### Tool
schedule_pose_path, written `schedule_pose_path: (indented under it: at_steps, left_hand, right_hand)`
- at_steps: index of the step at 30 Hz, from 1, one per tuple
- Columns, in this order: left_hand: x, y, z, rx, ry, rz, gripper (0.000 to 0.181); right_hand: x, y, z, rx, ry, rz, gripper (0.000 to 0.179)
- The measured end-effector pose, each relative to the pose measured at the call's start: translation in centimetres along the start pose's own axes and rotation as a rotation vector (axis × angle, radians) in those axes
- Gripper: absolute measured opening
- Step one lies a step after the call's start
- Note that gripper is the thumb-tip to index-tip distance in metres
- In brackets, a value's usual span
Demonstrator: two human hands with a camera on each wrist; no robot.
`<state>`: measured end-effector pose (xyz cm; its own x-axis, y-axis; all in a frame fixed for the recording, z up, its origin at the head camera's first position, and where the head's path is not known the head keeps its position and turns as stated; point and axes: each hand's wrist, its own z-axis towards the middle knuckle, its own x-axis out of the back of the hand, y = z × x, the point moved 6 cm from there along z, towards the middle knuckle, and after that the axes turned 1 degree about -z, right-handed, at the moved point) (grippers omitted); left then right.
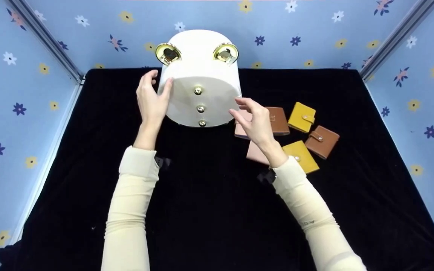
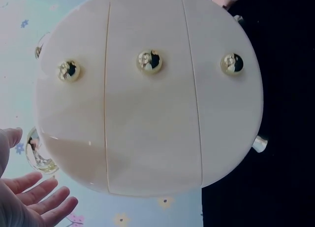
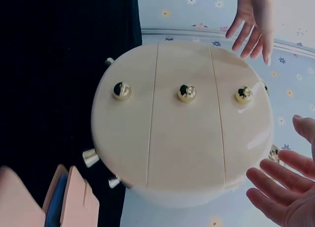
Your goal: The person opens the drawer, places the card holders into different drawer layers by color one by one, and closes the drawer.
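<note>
A white rounded cabinet (image 1: 187,109) stands at the back of the black cloth. Its front has three drawer sections, each with a gold knob (image 2: 149,61). Two round gold ornaments (image 1: 226,53) sit on top, and small metal feet (image 3: 90,157) show underneath. My left hand (image 1: 152,98) is at the cabinet's left side, thumb and fingers apart and holding nothing; in the left wrist view a gap shows between its fingers and the cabinet. At the right side, my right hand (image 1: 255,122) hovers by the lower edge with spread fingers, nothing in it. Contact there is unclear.
Several small snap wallets lie right of the cabinet: yellow ones (image 1: 302,117), brown ones (image 1: 322,142) and pink ones (image 1: 257,153), partly behind my right hand and wrist. Black cloth (image 1: 209,210) covers the table. Flowered blue panels (image 1: 277,22) enclose the back and sides.
</note>
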<state>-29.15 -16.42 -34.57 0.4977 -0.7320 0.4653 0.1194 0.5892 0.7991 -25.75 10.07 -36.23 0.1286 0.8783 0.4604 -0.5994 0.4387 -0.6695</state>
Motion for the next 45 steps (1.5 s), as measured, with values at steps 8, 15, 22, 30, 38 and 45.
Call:
schedule_pose_path:
  at_steps: [8, 15, 22, 30, 38, 45]
  left_hand:
    - [-0.5, -0.7, 2.4, 0.080, -0.068, -0.004, 0.054]
    - [-1.0, -0.7, 4.0, 0.092, -0.099, -0.018, 0.058]
    - [-1.8, -0.6, 4.9, 0.131, -0.140, -0.051, 0.060]
    - [-2.5, -0.9, 5.4, 0.184, -0.153, -0.158, 0.051]
    - [-3.1, -1.7, 5.9, 0.331, -0.130, -0.379, 0.035]
    - [-3.4, -1.9, 6.3, 0.359, -0.108, -0.456, 0.029]
  right_hand:
    - [-1.9, 0.1, 0.9, -0.100, -0.032, 0.033, 0.036]
    - [-3.6, 0.7, 1.5, -0.196, -0.058, 0.075, 0.035]
    - [-5.1, 1.1, 2.5, -0.277, -0.056, 0.205, 0.030]
    - [-6.3, -0.4, 3.5, -0.403, -0.099, 0.318, 0.023]
    - [-8.9, 2.4, 4.0, -0.579, -0.151, 0.390, 0.029]
    - [-9.8, 2.7, 4.2, -0.711, -0.205, 0.484, 0.034]
